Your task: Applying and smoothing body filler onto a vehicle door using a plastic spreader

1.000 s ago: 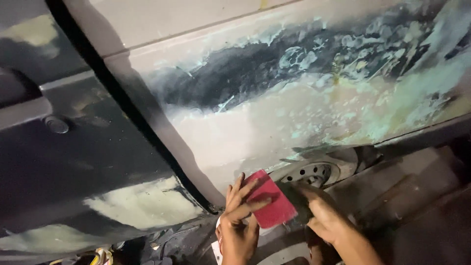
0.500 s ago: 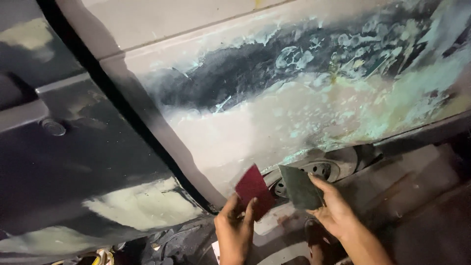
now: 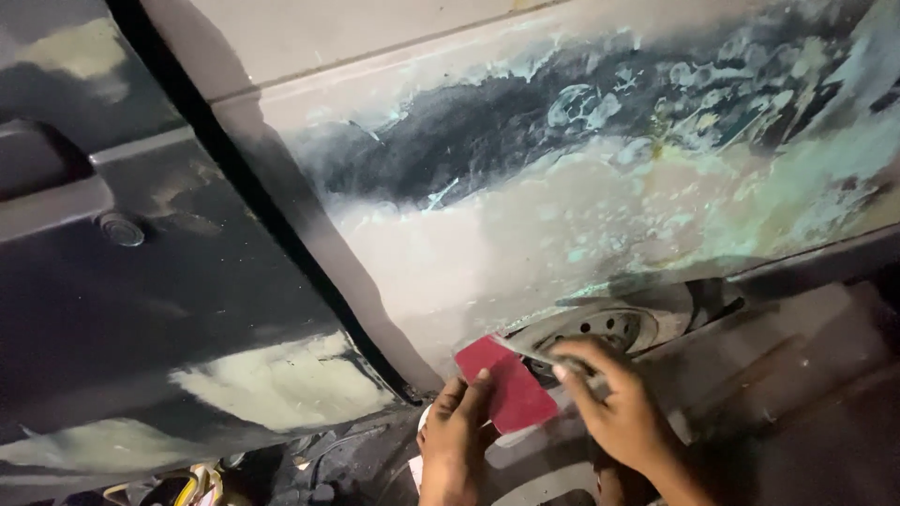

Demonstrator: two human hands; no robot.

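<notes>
The red sheet (image 3: 506, 389), a small flat piece that looks like an abrasive pad or sandpaper, is low in the view, a little right of the middle, and it lies against the bottom edge of the car panel (image 3: 525, 244). The left hand (image 3: 455, 440) comes up from 6 o'clock and pinches the sheet at its left lower edge, with the thumb on the front face and the other fingers behind it, so they are hidden. The right hand (image 3: 619, 412) is just beside it, at 3 o'clock of the sheet, and its fingers are closed on a thin grey sheet (image 3: 544, 356). This grey piece is blurred, so I cannot tell its material. Its left end is touching or overlapping the upper right corner of the red sheet.

Directly behind the right hand, at about 1 o'clock, there is a wheel (image 3: 609, 328) with a ring of small round holes, partly covered by the panel edge. The panel above the hands, at 12 o'clock, is sanded: pale filler in the middle, dark paint and greenish patches toward 1 and 2 o'clock. A dark gap (image 3: 272, 215) runs diagonally from 11 o'clock down to the hands. Left of it, at 9 o'clock, is a dark door (image 3: 141, 309) with a pale filler patch (image 3: 281, 384) near its bottom edge.
</notes>
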